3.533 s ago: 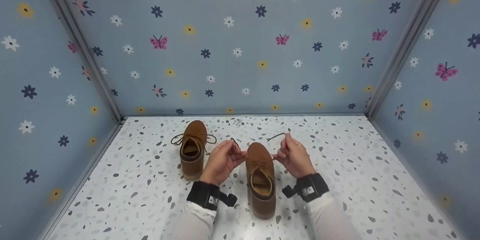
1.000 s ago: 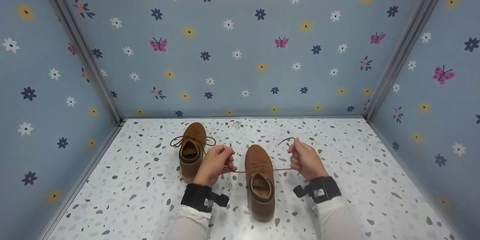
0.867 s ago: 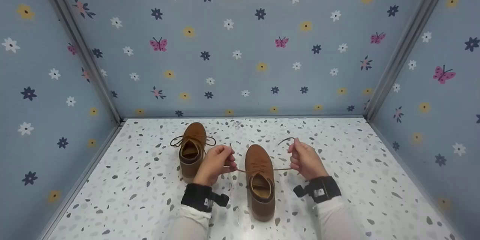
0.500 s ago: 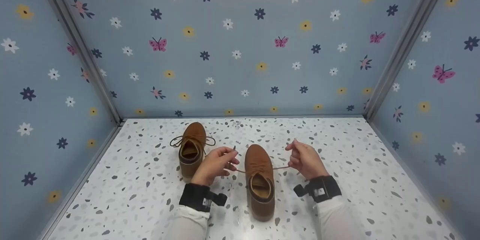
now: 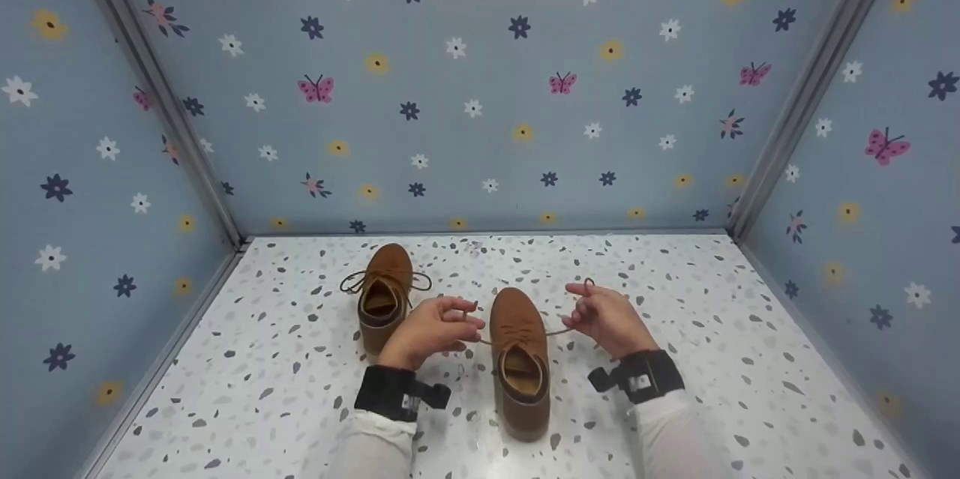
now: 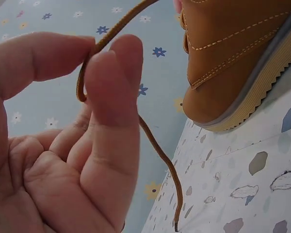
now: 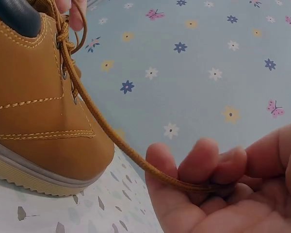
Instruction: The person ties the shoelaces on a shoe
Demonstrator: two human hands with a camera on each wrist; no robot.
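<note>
A brown ankle shoe (image 5: 519, 308) stands between my hands with its toe pointing away. My left hand (image 5: 429, 330) is at its left and pinches one end of the shoelace (image 6: 117, 28) between thumb and fingertips; the lace's free tail hangs down behind the thumb in the left wrist view. On the other side my right hand (image 5: 611, 320) holds the opposite lace end (image 7: 106, 125) in curled fingers. That lace runs slackly from a knot (image 7: 63, 36) at the top eyelets. Part of it is hidden inside the right hand.
To the left stands a matching brown shoe (image 5: 390, 261), its lace tied in a bow (image 5: 421, 280). Both shoes are on a white speckled surface (image 5: 675, 404). Blue flowered panels (image 5: 480, 149) close off the back and both sides.
Both hands first moved apart and drew the lace ends taut sideways. Since then they have come slightly back toward the shoe, the fingers have loosened a little, and the lace has gone slack.
</note>
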